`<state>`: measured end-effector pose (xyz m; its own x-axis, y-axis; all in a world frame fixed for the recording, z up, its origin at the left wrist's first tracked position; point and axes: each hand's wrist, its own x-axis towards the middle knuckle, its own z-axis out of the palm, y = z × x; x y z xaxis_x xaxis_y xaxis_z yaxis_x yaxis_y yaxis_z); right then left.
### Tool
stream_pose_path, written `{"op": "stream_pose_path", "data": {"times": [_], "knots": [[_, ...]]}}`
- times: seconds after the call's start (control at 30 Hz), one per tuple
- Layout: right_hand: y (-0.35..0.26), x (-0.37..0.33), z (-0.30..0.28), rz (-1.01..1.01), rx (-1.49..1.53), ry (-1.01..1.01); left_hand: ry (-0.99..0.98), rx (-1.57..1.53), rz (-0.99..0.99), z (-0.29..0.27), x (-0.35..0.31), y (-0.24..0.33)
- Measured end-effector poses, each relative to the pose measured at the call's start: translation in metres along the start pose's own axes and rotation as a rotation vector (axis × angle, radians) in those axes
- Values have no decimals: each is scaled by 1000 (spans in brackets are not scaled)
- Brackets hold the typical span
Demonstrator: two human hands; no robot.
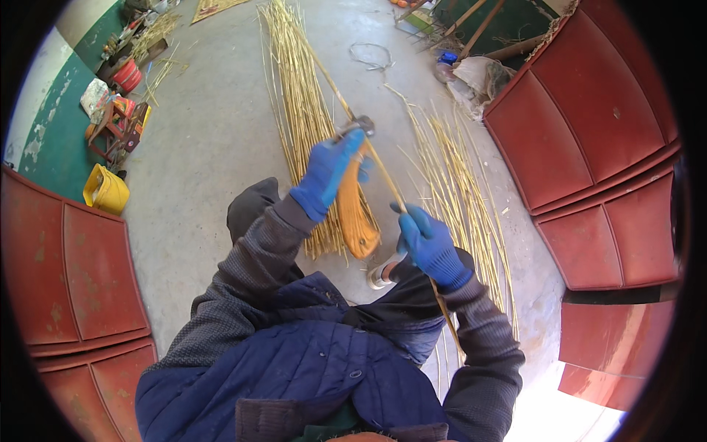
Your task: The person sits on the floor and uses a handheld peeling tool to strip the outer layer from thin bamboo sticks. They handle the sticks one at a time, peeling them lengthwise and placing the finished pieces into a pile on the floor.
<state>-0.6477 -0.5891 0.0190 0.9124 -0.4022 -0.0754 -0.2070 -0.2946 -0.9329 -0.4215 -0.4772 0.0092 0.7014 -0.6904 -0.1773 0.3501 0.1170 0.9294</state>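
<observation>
My left hand point(329, 171), in a blue work glove, is closed around a hand tool with a curved, orange wooden handle point(355, 221) and a small grey metal head point(360, 127). The handle hangs down toward me and has a dark hole near its end. My right hand point(433, 244), also gloved in blue, is closed on a long, thin, straw-coloured stalk point(385, 174). From beside my right forearm the stalk runs up past the metal head toward the far end of the floor. Exactly how the head meets the stalk is too small to tell.
A thick bundle of stalks point(298, 96) lies on the concrete floor ahead, and a looser pile point(456, 177) is at the right. Red panelled doors point(589, 96) stand on the right, more red panels point(96, 272) on the left. A yellow bucket point(107, 190) is by the left wall.
</observation>
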Motion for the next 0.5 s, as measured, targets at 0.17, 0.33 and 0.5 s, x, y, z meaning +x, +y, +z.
{"op": "stream_pose_path", "data": {"times": [0.17, 0.33, 0.5], "knots": [[17, -31, 23, -250, -343, 57, 85, 15, 40, -47, 16, -4], [31, -182, -33, -75, -463, -90, 357, 175, 222, -192, 84, 91], [24, -170, -46, 178, -190, -120, 180, 102, 301, -158, 73, 66]]}}
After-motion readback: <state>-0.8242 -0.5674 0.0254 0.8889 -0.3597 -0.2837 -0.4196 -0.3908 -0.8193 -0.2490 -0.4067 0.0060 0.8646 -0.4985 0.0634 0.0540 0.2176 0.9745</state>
